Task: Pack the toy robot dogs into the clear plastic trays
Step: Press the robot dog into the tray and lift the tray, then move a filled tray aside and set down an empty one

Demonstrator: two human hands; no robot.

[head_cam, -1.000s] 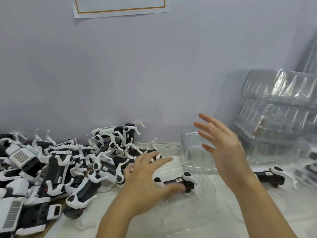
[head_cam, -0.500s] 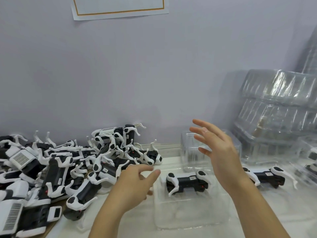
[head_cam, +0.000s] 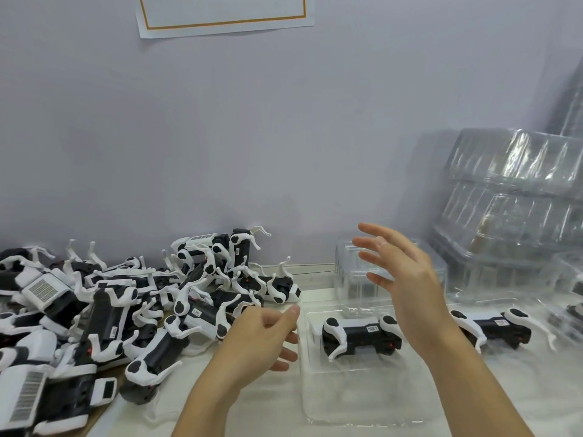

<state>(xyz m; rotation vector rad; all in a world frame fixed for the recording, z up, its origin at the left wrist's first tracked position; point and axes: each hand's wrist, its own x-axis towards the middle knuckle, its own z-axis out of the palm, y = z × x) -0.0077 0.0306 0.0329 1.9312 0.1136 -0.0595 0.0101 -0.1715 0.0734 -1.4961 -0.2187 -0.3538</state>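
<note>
Dog [head_cam: 362,337] now seated in tray [head_cam: 347,402], released by left hand [head_cam: 255,339], drawn back loosely curled and empty toward pile [head_cam: 126,310], right hand [head_cam: 400,272] lifted above, fingers spread, holding nothing — one unit packed, next pick likely.

right wrist [head_cam: 419,313] hides part of a dog [head_cam: 362,337]; the paper [head_cam: 225,11] and left dogs [head_cam: 28,402] are cut off.
</note>
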